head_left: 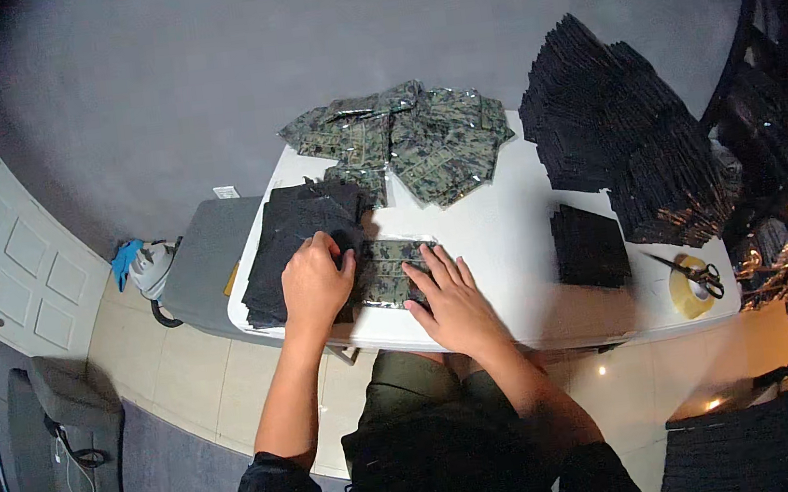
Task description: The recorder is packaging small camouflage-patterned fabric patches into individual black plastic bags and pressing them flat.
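Best we steady the flat, camouflage-patterned, clear-plastic packet [387,271] lightly with our right hand [456,302], fingers apart — left hand [315,282] curled, whether pinching we cannot tell.

Black scissors [706,281] are lying over a yellow tape roll [686,298]. A grey bench [199,260] is standing left of the table [498,224], a white door [14,252] farther left.

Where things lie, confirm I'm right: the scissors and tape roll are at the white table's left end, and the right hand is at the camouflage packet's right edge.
Not the left end: the head view shows the scissors and tape roll at the right end of the white table. The right hand is at the right edge of the camouflage packet.
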Available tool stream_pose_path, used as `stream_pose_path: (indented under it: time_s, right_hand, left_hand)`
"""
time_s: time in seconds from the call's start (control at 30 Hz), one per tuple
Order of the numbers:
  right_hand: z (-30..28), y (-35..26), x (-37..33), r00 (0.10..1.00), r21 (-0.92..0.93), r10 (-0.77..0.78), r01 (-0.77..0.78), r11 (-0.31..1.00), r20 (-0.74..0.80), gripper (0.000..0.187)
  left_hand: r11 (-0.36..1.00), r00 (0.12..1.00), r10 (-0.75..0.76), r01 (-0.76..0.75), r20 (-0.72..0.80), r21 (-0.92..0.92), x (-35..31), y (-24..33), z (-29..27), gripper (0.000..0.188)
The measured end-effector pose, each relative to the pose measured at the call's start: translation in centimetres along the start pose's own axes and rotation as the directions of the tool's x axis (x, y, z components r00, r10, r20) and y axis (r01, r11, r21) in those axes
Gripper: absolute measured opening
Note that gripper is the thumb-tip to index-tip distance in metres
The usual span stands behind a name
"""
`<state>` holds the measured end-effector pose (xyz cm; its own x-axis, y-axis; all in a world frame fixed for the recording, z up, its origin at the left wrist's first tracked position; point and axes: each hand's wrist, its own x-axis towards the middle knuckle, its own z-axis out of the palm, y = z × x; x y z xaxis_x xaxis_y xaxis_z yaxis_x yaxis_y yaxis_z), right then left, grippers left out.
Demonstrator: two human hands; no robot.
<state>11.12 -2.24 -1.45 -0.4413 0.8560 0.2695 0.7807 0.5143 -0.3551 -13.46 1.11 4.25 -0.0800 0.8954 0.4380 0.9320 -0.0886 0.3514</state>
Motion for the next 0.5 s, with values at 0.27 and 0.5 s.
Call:
stream_pose_path:
  time_s: [0.27, 0.5]
  right_hand:
    - [0.1, 0.5, -0.1, 0.997, 0.031, -0.012, 0.015, 0.999, -0.074, 0.061]
    - [-0.3, -0.1, 0.0, 0.991, 0.091, 0.003, 0.009, 0.996, -0.131, 0.067]
  left_hand:
    - [0.998, 0.999, 0.030, -0.032, 0.039, 0.048, 0.2, 0.9, 0.0, 0.029]
    - [0.987, 0.996, -0.010, -0.004, -0.085, -0.160, 0.4, -1.0, 0.2, 0.021]
